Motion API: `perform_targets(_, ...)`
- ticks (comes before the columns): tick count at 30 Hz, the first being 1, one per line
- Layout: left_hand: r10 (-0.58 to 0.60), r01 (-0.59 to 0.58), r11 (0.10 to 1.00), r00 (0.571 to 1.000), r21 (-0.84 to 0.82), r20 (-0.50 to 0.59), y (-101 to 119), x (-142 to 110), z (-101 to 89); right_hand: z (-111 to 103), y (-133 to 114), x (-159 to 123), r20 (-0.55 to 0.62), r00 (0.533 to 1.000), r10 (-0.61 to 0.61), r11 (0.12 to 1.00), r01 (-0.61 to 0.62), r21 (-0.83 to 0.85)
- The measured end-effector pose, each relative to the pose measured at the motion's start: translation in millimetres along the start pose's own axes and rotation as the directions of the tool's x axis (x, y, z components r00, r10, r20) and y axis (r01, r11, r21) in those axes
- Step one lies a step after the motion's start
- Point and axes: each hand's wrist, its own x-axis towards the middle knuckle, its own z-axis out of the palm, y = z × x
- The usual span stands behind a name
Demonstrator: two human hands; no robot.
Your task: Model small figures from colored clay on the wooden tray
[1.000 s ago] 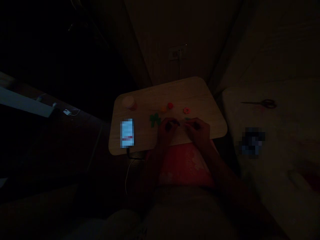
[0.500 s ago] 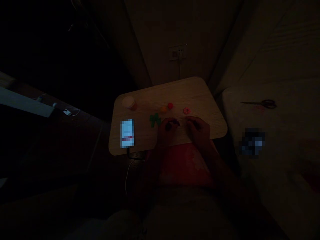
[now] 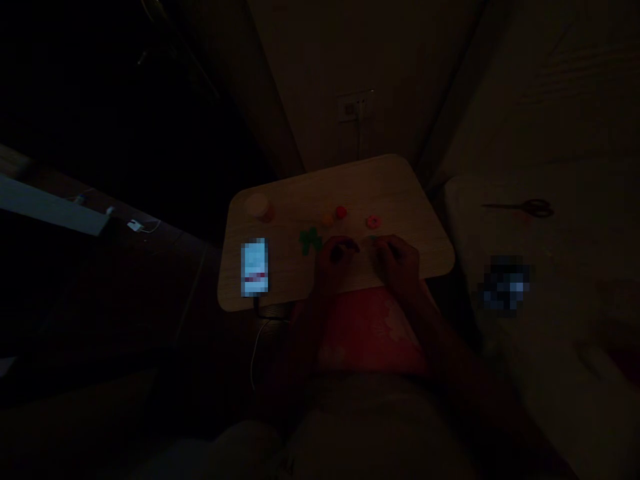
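In dim light, my left hand (image 3: 336, 259) is over the near part of the small wooden table (image 3: 280, 287), its fingers curled into a pinch. Something small and dark shows at its fingertips, too dark to name. My right hand (image 3: 401, 261) faces it across a short gap, fingers bent and closed; a faint greenish bit is by its fingertips. Left of my left hand lies a green piece (image 3: 311, 241) with several lobes. Beyond the hands are a yellow-orange lump (image 3: 327, 219), a red ball (image 3: 341, 212) and a pink flower-shaped ring (image 3: 373, 222).
A pale tub (image 3: 259, 207) stands at the table's far left, behind a lit phone (image 3: 255, 268) with a cable. Scissors (image 3: 525, 207) and a blurred dark object (image 3: 506, 285) lie on the pale surface to the right. A wall socket (image 3: 355, 107) is behind the table.
The picture is slightly darker. My right hand has shifted a little, and a faint greenish bit now shows by its fingertips. My left hand and the table things stay almost in place.
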Motion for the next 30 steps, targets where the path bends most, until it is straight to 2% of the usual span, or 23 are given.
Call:
perform_targets(9, -0.004, 0.004, 1.000, 1.000, -0.013, 0.001, -1, -1, 0.4, -1, 1, 1, 0.017, 0.997, -0.071, 0.997, 0.071, 0.003)
perform_targets(14, 0.012, -0.012, 1.000, 1.000, -0.020, 0.008, -1, -1, 0.5, 1, 5, -1, 0.009, 1.000, -0.013, 0.997, 0.012, 0.075)
perform_targets(24, 0.022, -0.022, 0.999, 1.000, -0.034, 0.004, -8, -1, 2.6, 2, 6, -2, 0.007, 0.998, 0.058, 0.998, -0.058, 0.024)
perform_targets(30, 0.021, -0.020, 0.999, 0.999, -0.044, 0.027, -8, -3, 4.3, 1, 12, -4, -0.031, 0.998, 0.058, 0.998, -0.057, 0.037)
